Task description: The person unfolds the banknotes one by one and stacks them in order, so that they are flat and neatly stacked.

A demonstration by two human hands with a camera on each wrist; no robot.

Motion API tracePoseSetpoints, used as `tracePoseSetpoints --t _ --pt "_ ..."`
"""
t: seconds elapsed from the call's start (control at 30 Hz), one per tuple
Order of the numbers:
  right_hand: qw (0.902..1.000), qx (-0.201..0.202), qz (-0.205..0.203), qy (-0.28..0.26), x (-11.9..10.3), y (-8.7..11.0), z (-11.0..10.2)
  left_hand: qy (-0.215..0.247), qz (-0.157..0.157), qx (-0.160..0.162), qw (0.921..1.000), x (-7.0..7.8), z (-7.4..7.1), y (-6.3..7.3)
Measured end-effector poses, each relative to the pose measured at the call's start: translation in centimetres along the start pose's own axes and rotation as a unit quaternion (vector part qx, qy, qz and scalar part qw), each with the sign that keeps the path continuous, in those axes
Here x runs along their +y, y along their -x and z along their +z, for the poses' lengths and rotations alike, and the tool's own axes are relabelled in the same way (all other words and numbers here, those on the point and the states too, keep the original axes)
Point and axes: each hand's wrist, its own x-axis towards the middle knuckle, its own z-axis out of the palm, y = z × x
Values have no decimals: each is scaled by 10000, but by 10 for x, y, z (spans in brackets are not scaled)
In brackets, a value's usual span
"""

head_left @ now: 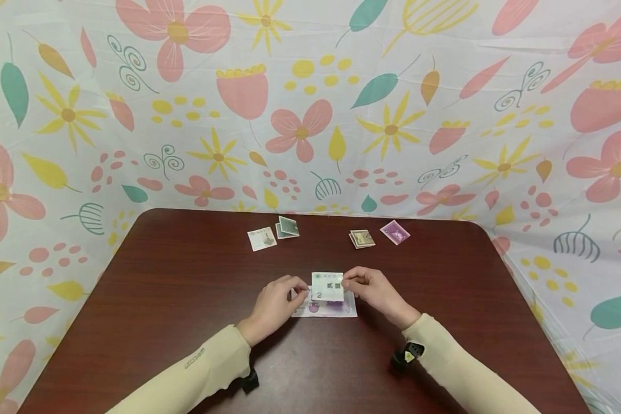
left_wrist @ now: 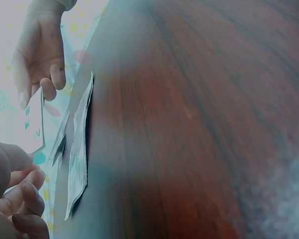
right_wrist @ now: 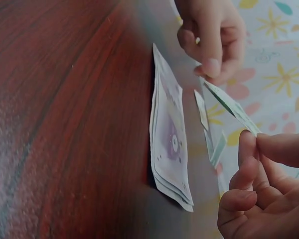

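Between thumb and forefinger my right hand point(head_left: 375, 290) pinches the right edge of a small pale green note point(head_left: 327, 286), printed with a 2. In the right wrist view this note point(right_wrist: 231, 107) tilts above the table. My left hand point(head_left: 274, 302) is beside the note's left edge, its fingers loosely bent; a narrow gap shows in the head view. Beneath the green note lies a stack of larger purple-printed notes point(head_left: 323, 310), partly covered by it. The right wrist view shows several layered edges on this stack point(right_wrist: 170, 129).
A dark brown wooden table point(head_left: 186, 276) stands against a flower-print cloth point(head_left: 300, 86). Along its back edge lie a pale note point(head_left: 262, 239), a folded green note point(head_left: 288, 227), a folded brownish note point(head_left: 362, 238) and a purple note point(head_left: 395, 232).
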Motion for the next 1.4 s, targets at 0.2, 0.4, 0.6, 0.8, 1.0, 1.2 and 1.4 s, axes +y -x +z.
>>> tracePoseSetpoints --t 0.2,0.4,0.6,0.8,1.0,1.2,1.4 --pt "10000 -51 -69 6 1 -1 6 99 -80 86 9999 1 3 -2" --pt "9997 -34 -238 -60 2 -1 10 233 -11 333 9992 2 5 -2" --pt "9991 -39 -419 -12 2 -3 13 709 -141 391 9966 1 5 -4" --pt "9962 33 -755 437 1 -4 15 1268 -233 301 9912 -3 5 -4" --pt "9928 64 -1036 591 1 -5 12 1734 -312 197 9842 -8 3 -4" --pt "9884 -82 -1229 883 -2 -8 9 2118 -419 66 9764 -6 0 -5" --pt "9839 -30 -1334 1189 2 -11 5 2382 -506 -105 9698 -2 -5 -3"
